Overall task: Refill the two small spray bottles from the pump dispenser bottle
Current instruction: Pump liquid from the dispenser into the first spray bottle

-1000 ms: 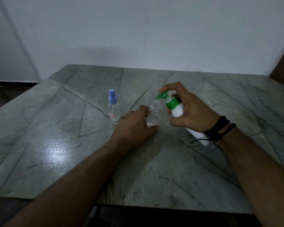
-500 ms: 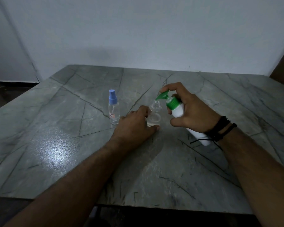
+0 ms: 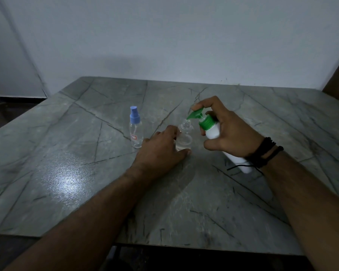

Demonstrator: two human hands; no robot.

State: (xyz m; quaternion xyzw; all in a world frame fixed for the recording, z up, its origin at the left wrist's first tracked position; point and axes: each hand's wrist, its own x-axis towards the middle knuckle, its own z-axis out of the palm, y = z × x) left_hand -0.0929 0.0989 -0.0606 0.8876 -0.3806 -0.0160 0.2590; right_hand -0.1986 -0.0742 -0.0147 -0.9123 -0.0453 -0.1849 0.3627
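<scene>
1. Nearest the camera: left hand rested on the marble table, fingers and thumb curled round the lower body of the open spray bottle and steadying it upright. Risked tipping the bottle if that light hold loosened under a downward nudge from above.
2. Just beyond: right hand wrapped round the white pump dispenser bottle, tilted, with one finger laid on top of the green pump head. Base of the dispenser seemed to be lifted or only leaning near the table; could not tell which.
3. Green nozzle tip hovered right at the narrow open neck, touching or just above it; could not tell. Likely to send liquid down the outside if the nozzle drifted even a little during a press.
4. Only a shallow pool of clear liquid showed in the bottom, so judged early in this fill. Many strokes probably needed, each a fresh chance to miss or jolt.
5. Farther left: capped spray bottle with blue sprayer stood apart. Might be knocked over by the left hand on a careless reach.
</scene>
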